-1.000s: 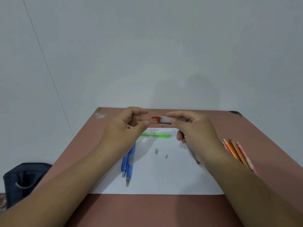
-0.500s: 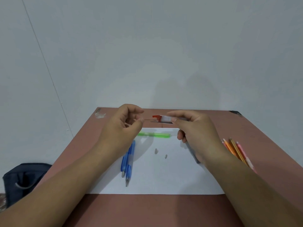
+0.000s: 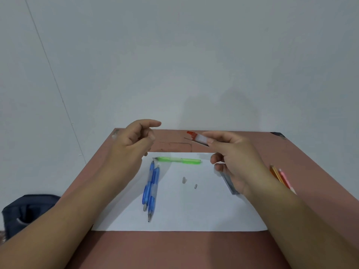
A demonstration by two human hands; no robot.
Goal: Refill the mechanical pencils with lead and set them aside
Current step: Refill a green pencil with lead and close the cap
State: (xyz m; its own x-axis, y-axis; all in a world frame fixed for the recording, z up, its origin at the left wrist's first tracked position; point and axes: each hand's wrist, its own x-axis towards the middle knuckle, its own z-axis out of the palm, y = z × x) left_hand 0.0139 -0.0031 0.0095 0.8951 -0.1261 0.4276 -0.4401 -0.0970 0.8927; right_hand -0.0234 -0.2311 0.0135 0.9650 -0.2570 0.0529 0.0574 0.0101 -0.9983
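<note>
1. White paper (image 3: 194, 214) lies flat on a reddish-brown table (image 3: 174, 249), and most of the pencils rest on it.
2. Held above the table's far edge, the right hand (image 3: 239, 158) pinches a small lead case (image 3: 200, 138) between thumb and forefinger — clear body, orange cap end pointing left, a thin dark line showing just under it.
3. That same hand's lower fingers curl round a grey mechanical pencil (image 3: 230, 184), which slants down below the palm.
4. Raised opposite it, the left hand (image 3: 132, 144) has its thumb and curled fingers drawn close together; whether a lead is pinched there is too fine to tell.
5. Two blue mechanical pencils (image 3: 150, 189) lie side by side on the left part of the sheet, touching, tips toward the near edge.
6. Crosswise near the sheet's far edge lies a green mechanical pencil (image 3: 178, 160), tip to the left.
7. Two small grey caps (image 3: 189, 182) sit apart from each other mid-sheet.
8. Off the paper at the right — partly hidden by the right forearm — lie orange and pink pencils (image 3: 280, 176).
9. Beside the table on the left sits a dark bag (image 3: 25, 212).
</note>
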